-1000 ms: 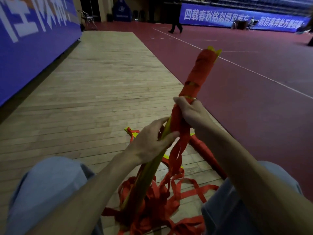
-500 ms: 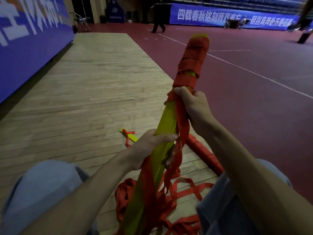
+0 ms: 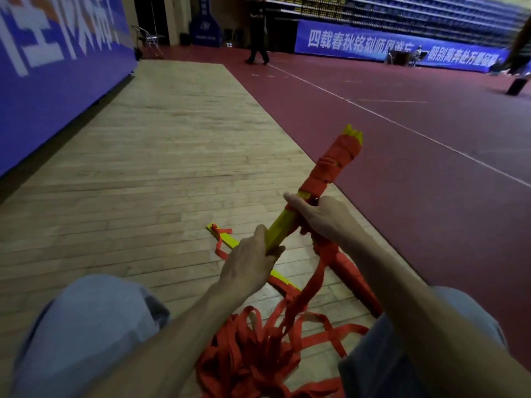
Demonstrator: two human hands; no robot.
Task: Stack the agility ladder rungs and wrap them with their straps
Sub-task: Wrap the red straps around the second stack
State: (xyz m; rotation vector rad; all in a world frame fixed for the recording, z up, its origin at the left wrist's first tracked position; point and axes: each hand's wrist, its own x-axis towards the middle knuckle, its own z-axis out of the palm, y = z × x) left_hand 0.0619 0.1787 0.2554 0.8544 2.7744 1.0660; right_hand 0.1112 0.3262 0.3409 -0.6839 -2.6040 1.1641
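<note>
On the long blue banner [image 3: 373, 45] along the far wall, white characters: 四载春秋铭刻师 at the start, 朝别 further right (the rest too soft to read). On the nearer blue banner [image 3: 57, 67] at the left, only cropped pieces of huge white strokes, not legible.

Left hand [image 3: 250, 262] low, back turned up, curled round the bare yellow part of the rung stack [image 3: 283, 229], thumb lying along its edge. Right hand [image 3: 321, 216] just above, gripping the stack where the wound red straps [image 3: 330, 168] begin, index finger stretched across the yellow face. Stack tilted up and away over the wooden floor [image 3: 172, 168], upper end bound tight in red, yellow tips poking out at the top. Loose strap trailing down from under the right hand into a tangled heap between the knees [image 3: 86, 326]. Beyond the arms, flat on the boards, a second red-wrapped bundle [image 3: 353, 277] and a lone yellow rung [image 3: 221, 235] with a red strap end
</note>
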